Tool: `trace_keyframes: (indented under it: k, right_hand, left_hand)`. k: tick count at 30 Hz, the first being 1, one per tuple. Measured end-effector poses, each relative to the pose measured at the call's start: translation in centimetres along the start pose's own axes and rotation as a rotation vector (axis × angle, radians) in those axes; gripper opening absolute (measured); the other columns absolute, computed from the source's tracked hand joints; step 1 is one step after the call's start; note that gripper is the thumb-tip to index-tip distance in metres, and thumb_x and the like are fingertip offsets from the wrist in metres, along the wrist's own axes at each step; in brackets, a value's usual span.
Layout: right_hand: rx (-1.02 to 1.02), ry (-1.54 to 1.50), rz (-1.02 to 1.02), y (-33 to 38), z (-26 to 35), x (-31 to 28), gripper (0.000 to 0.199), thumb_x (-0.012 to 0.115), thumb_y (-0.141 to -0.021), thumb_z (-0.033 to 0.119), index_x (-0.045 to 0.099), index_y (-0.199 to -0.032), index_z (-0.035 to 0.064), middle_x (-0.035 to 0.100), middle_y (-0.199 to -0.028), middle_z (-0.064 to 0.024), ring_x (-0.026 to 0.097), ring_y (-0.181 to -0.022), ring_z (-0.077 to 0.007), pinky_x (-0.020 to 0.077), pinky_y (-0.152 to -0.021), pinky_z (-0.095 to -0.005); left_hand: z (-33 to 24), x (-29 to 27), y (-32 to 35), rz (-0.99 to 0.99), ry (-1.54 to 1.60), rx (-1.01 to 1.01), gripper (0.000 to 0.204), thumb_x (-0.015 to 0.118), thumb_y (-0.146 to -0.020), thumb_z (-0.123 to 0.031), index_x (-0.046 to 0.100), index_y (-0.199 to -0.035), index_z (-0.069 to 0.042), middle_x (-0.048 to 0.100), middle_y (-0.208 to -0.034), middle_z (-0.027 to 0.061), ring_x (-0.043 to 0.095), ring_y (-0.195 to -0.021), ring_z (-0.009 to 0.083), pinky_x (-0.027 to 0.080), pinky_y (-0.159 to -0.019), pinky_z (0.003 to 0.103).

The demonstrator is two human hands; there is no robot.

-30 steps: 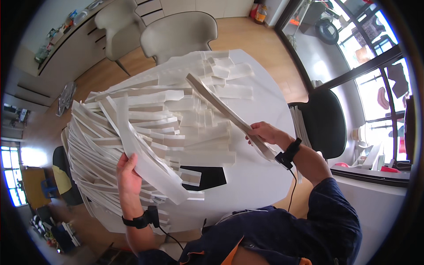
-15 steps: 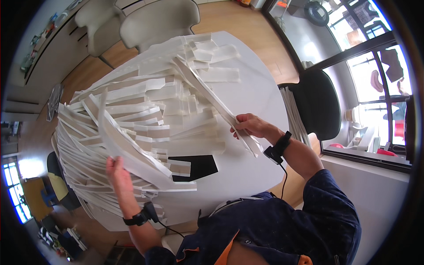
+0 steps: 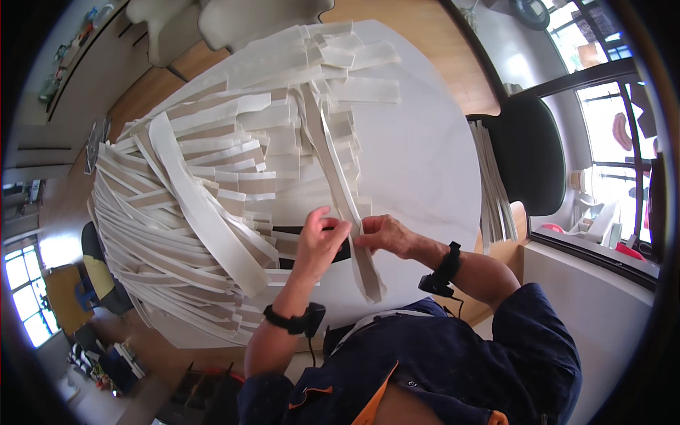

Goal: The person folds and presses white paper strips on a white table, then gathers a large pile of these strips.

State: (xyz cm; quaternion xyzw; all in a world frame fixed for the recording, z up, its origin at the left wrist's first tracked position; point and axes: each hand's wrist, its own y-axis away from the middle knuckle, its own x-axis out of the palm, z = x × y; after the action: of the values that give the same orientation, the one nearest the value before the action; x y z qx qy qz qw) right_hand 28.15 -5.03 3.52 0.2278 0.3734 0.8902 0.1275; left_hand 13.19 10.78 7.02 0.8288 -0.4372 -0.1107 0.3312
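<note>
A long, limp beige strip with white edges (image 3: 327, 152) runs from the pile down toward my body, its near end hanging loosely by the table's front edge. My right hand (image 3: 386, 235) pinches it from the right, thumb and fingers closed on its edge. From the left, my left hand (image 3: 322, 241) meets the same strip, fingers bent and fingertips closed at its left edge. Many similar strips (image 3: 163, 234) lie overlapping across the left of the white table (image 3: 425, 163). One wide white strip (image 3: 205, 212) lies slantwise on top. A black flat piece (image 3: 287, 262) is partly hidden behind my left hand.
A dark chair (image 3: 528, 156) stands at the right with more strips (image 3: 492, 184) laid over its seat. Light grey chairs (image 3: 265, 21) stand beyond the far edge. A glass partition with a dark frame is at the right. Each wrist wears a black strap with a cabled device.
My left hand has left the wide strip and come right to the held strip. My right hand has moved slightly down and left, swinging the strip more upright in view.
</note>
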Motion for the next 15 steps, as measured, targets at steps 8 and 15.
trace_keyframes:
  k: [8, 15]
  right_hand:
    - [-0.317, 0.650, -0.163, 1.1, -2.7, -2.1, 0.030, 0.079, -0.097, 0.024, 0.073, -0.116, 0.0012, 0.074, -0.089, -0.0134, 0.071, -0.081, -0.0203, 0.0589, -0.076, -0.0358]
    - [-0.806, 0.831, -0.224, 1.9, -6.4, -6.3, 0.010, 0.078, -0.091, 0.009, 0.070, -0.095, 0.0035, 0.070, -0.078, -0.0097, 0.069, -0.063, -0.0252, 0.0563, -0.059, -0.0348]
  left_hand:
    - [5.0, -0.3, -1.4, -0.006, 0.049, 0.134, 0.030, 0.065, -0.096, -0.001, 0.063, -0.126, 0.003, 0.070, -0.102, 0.0015, 0.063, -0.085, 0.0066, 0.053, -0.079, 0.025]
    - [6.9, -1.3, 3.3, 0.097, -0.395, 0.121, 0.030, 0.062, -0.094, 0.003, 0.063, -0.124, 0.002, 0.069, -0.096, 0.0073, 0.062, -0.078, 0.0122, 0.054, -0.073, 0.030]
